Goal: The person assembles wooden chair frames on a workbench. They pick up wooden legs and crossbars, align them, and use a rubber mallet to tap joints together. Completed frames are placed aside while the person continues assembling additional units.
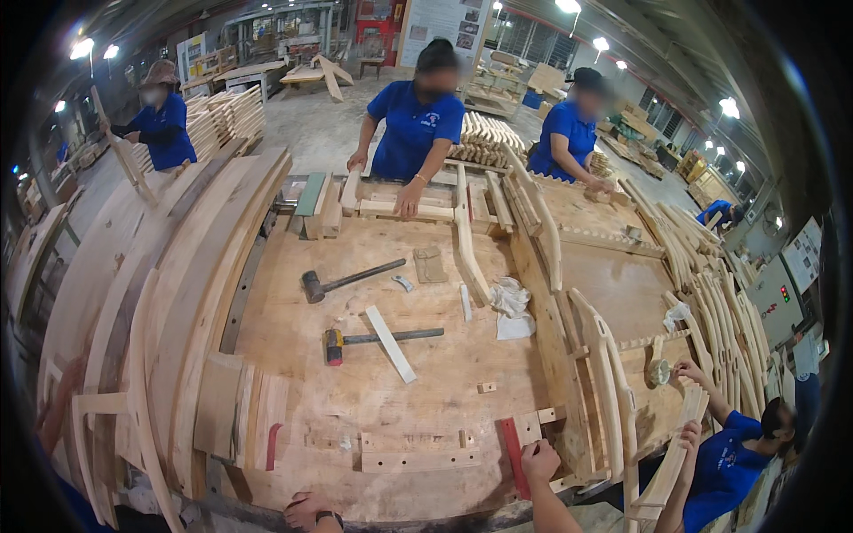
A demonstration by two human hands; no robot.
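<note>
My right hand (539, 462) is curled into a fist on the near right part of the wooden workbench (426, 391), beside a red strip (513, 455). I see nothing in it. Only the back of my left hand (305, 510) shows, resting at the bench's front edge with a watch on the wrist, its fingers hidden. Further in lie a dark-headed mallet (313, 286), a hammer with a red and yellow head (334, 346) and a pale wooden strip (391, 344).
Long curved wooden pieces (187, 293) are stacked along the left, and more curved parts (604, 373) on the right. A white rag (511, 298) lies mid-bench. A person in blue (413, 124) leans on the far side. Another person (729, 462) handles a curved piece at lower right.
</note>
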